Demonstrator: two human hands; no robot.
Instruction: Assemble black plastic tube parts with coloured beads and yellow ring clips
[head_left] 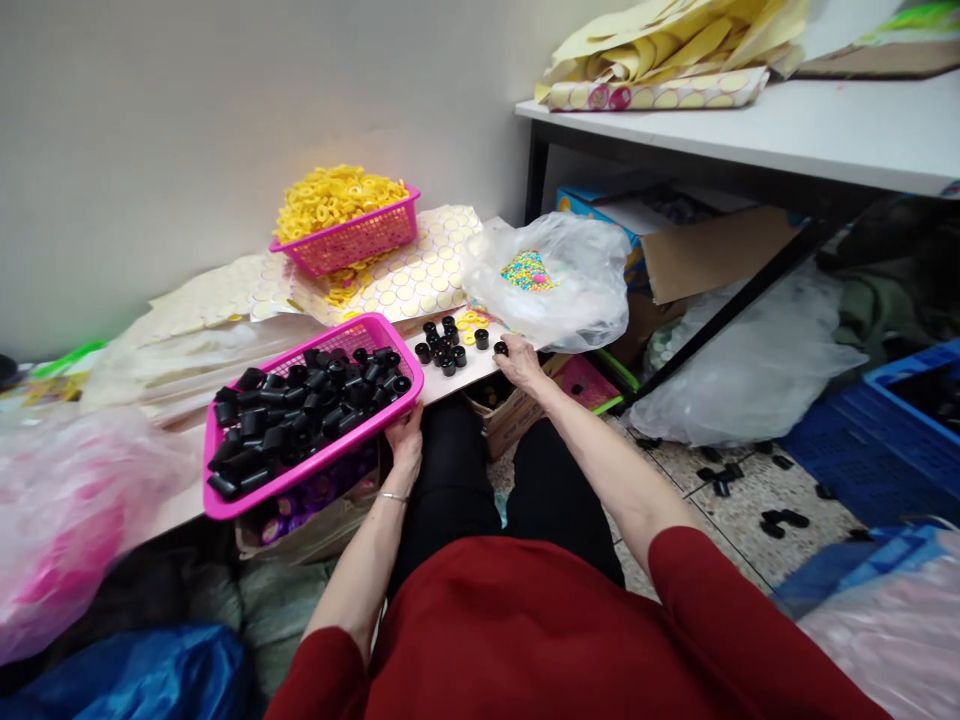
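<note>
My right hand (523, 364) pinches a small black cylindrical cap (501, 348) at the right end of a narrow white board (477, 371). A cluster of similar black caps (442, 346) stands on the board to its left, with a single cap (481, 339) between. Some yellow rings (472, 321) lie just behind them. My left hand (406, 440) is at the front right corner of a pink basket (315, 470) heaped with black hollow pieces (300, 405). Its fingers are mostly hidden at the basket and board edge, so its grip is unclear.
Behind stands another pink basket (360, 250) piled with yellow rings. An open plastic bag (585, 285) holds tiny coloured beads (527, 270). A box of purple items (300, 510) sits below the board. To the right are a white table (720, 140) and a blue crate (840, 450).
</note>
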